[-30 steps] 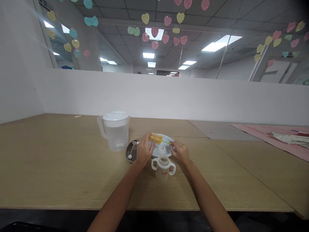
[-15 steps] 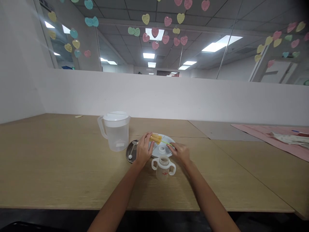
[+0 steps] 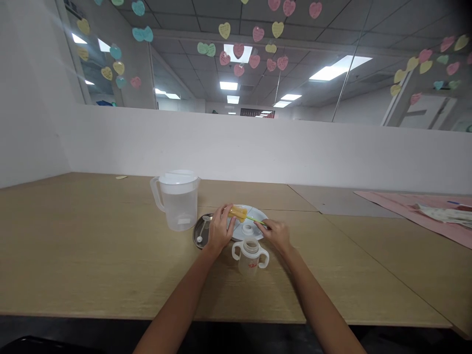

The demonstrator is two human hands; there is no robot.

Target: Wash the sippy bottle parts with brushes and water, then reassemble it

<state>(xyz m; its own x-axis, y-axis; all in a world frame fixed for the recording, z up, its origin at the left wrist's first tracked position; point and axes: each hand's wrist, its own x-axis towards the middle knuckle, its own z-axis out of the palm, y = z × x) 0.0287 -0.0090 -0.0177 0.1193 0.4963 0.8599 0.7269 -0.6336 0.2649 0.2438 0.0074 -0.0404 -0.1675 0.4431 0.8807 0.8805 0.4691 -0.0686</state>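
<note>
My left hand (image 3: 220, 229) is closed around an orange-yellow, see-through piece (image 3: 238, 213), whose exact kind I cannot make out. From the other side, my right hand (image 3: 276, 232) pinches a thin green stick (image 3: 255, 220). The stick's far end meets the orange piece; whether it goes inside is too small to tell. Beneath both hands lies a white plate (image 3: 258, 213) bearing a white ring-shaped cap (image 3: 247, 229). Closer to me stands an uncapped baby bottle (image 3: 249, 260) with two white handles, upright between my forearms.
Left of the plate, a dark metal tray (image 3: 196, 238) carries a thin straw with a white weighted end (image 3: 199, 239). Behind it stands a lidded clear jug (image 3: 180, 206) holding liquid. A pink cloth (image 3: 391, 201) covers the table's far right. A white wall (image 3: 236, 147) bounds the back.
The orange piece has turned slightly in my left hand. Both hands keep nearly the same place, and the view has shifted a little.
</note>
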